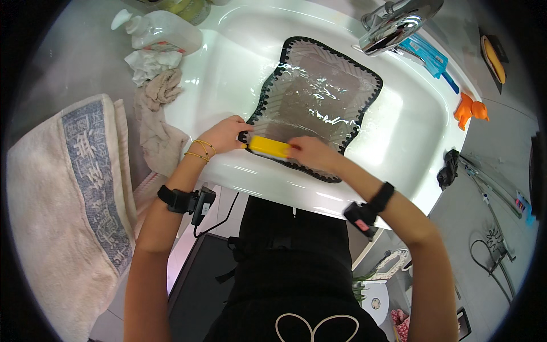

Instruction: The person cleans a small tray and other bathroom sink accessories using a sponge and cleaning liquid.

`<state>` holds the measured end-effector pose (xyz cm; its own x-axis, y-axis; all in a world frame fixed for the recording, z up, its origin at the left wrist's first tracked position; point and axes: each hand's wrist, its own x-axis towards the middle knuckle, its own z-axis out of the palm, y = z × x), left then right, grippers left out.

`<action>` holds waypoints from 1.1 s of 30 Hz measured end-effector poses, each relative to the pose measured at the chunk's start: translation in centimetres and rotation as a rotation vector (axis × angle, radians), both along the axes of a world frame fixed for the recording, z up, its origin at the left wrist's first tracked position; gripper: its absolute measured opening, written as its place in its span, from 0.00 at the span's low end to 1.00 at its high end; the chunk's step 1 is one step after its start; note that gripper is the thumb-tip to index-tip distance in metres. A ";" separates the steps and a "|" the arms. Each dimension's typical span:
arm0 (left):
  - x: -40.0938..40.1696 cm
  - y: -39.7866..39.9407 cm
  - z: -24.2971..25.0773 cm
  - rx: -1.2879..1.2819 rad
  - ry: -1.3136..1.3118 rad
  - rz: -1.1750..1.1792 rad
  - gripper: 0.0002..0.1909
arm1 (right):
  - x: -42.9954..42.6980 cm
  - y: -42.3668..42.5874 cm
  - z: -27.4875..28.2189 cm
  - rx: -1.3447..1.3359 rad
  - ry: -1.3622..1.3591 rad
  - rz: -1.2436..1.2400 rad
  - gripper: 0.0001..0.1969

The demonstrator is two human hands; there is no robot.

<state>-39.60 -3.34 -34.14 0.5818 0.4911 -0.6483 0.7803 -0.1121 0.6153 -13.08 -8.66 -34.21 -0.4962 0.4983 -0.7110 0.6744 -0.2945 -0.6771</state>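
A grey mat (318,81) with a wavy outline and black looped edging lies in the white washbasin (410,128), its near end draped up over the front rim. Water with bright ripples covers its middle. My left hand (224,134) pinches the mat's edging at the near left corner. In my right hand (316,153) is a yellow brush (270,146), slightly blurred, its pale underside down against the near end of the mat. Its left tip sits close to my left fingers.
A chrome faucet (384,32) juts over the far right. Along the right rim are a blue packaged item (427,53), an orange animal figurine (469,110) and a black crumpled item (448,169). At left stand a pump bottle (164,32), crumpled tissue (151,64), a beige cloth (160,132) and a towel (51,184).
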 end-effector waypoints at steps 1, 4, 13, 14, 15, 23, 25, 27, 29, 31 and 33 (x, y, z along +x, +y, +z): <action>-0.1 -0.1 -0.3 0.033 0.004 -0.026 0.24 | -2.0 0.3 0.1 0.072 0.016 -0.016 0.15; 0.1 0.1 -0.1 0.045 0.027 -0.049 0.24 | -1.0 0.1 0.1 0.062 0.050 -0.037 0.15; -0.6 0.6 -0.5 0.024 0.040 -0.087 0.19 | 5.1 -2.5 2.5 -0.225 -0.030 -0.212 0.13; -1.0 0.7 -0.9 0.050 0.014 -0.131 0.18 | 3.5 -1.2 2.5 -0.174 -0.062 -0.091 0.13; -0.8 1.0 -0.9 0.052 0.011 -0.138 0.18 | 1.9 -0.1 2.4 -0.126 -0.097 0.022 0.13; -0.4 0.9 -1.7 0.076 0.097 -0.202 0.22 | 1.1 0.2 0.3 -0.087 0.011 0.014 0.15; -0.1 1.0 -1.9 0.085 0.097 -0.197 0.23 | 3.4 -1.3 0.6 -0.232 -0.042 -0.127 0.15; 0.1 1.0 -1.6 0.084 0.083 -0.205 0.21 | 3.2 -1.3 1.4 -0.277 -0.083 -0.161 0.15; -0.1 1.0 -1.2 0.091 0.074 -0.202 0.20 | 2.0 -0.7 1.9 -0.323 -0.122 -0.199 0.16; 0.2 1.5 -1.1 0.105 0.058 -0.212 0.19 | -0.6 1.3 1.6 -0.009 -0.092 0.056 0.12; 0.2 2.0 -1.3 0.031 0.038 -0.209 0.17 | -4.6 2.8 1.3 0.003 -0.093 0.038 0.12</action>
<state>-39.43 -1.37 -35.40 0.6487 0.3823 -0.6581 0.7605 -0.2929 0.5795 -17.66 -5.88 -32.89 -0.4468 0.4822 -0.7536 0.7451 -0.2658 -0.6118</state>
